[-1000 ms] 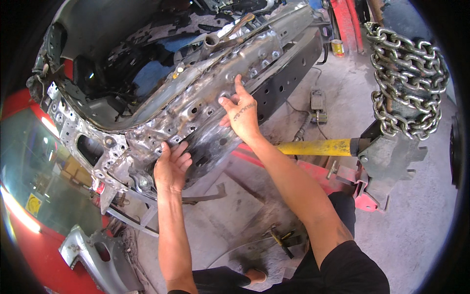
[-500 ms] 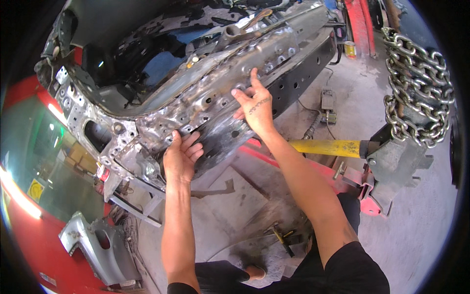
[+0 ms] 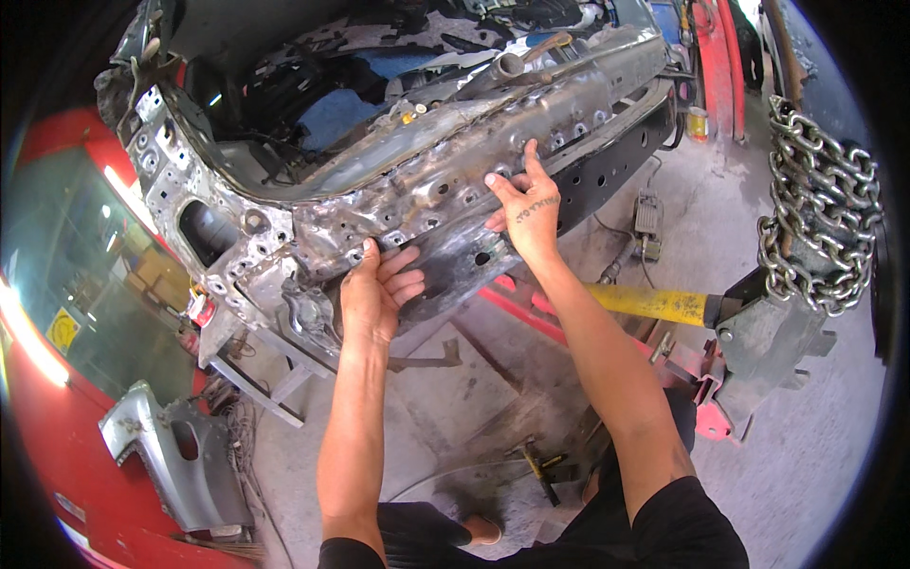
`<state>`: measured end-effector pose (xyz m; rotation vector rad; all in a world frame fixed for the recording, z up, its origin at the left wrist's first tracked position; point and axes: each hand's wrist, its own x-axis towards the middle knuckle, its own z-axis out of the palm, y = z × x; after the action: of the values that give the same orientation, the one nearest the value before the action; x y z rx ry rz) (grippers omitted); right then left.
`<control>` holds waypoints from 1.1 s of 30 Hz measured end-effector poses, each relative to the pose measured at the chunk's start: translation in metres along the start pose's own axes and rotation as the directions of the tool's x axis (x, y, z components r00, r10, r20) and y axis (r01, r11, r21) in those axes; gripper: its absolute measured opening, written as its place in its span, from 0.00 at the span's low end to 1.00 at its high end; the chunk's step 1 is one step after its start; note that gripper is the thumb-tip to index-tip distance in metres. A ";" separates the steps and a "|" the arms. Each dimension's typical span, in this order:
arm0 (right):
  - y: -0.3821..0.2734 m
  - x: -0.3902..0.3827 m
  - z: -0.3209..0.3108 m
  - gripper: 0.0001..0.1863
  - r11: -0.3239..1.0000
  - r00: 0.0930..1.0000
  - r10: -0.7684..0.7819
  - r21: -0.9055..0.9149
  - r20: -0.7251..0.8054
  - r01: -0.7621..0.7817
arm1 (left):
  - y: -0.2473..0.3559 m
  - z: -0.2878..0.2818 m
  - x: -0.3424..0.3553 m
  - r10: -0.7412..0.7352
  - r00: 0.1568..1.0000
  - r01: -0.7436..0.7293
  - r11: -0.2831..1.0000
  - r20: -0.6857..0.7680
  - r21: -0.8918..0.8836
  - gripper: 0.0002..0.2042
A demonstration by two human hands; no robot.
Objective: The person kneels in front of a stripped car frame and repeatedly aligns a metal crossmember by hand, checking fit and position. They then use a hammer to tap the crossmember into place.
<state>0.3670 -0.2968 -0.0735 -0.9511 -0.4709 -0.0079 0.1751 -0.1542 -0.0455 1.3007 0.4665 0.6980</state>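
A bare, scuffed car body sill (image 3: 379, 211) runs diagonally from lower left to upper right, with a dark metal panel (image 3: 445, 270) along its lower side. At its left part, my left hand (image 3: 374, 294) rests with the thumb up against the sill's lower edge and the fingers stretched out over the dark panel. Farther right, my right hand (image 3: 528, 211) touches the same seam. Its thumb and index finger are spread on the metal, and the other fingers are partly bent. Neither hand is wrapped round anything.
A heavy chain (image 3: 820, 209) hangs at the right, above a yellow bar (image 3: 654, 303). A hammer (image 3: 540, 471) lies on the floor near my feet. A silver fender (image 3: 180, 455) stands lower left by a red car (image 3: 57, 474). A grey foot pedal (image 3: 647, 223) sits beyond the sill.
The view has shifted, so the car body appears slightly farther right. Both hands stay against the same seam in nearly the same pose.
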 end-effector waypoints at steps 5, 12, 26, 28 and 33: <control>-0.001 0.000 0.001 0.43 1.000 1.000 0.006 0.023 -0.014 -0.006 | 0.003 0.002 -0.003 -0.002 1.000 0.002 1.000 0.003 -0.001 0.26; -0.004 -0.001 0.001 0.44 1.000 1.000 0.018 0.020 0.000 -0.018 | 0.000 0.002 -0.002 0.009 1.000 -0.009 1.000 0.001 -0.020 0.24; -0.001 -0.005 0.002 0.45 1.000 1.000 -0.003 0.003 -0.012 0.003 | -0.001 0.006 -0.005 0.017 0.999 -0.019 0.999 -0.046 -0.033 0.22; 0.001 -0.003 0.001 0.45 1.000 1.000 -0.006 0.025 -0.022 0.007 | -0.001 0.007 -0.004 0.014 0.999 -0.015 1.000 -0.032 -0.027 0.22; 0.001 -0.003 0.002 0.45 1.000 1.000 0.007 0.015 -0.019 -0.007 | -0.002 0.005 -0.003 0.017 0.999 -0.018 1.000 -0.038 -0.022 0.23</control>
<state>0.3640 -0.2953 -0.0744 -0.9369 -0.4491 -0.0069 0.1765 -0.1598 -0.0466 1.2738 0.4773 0.7421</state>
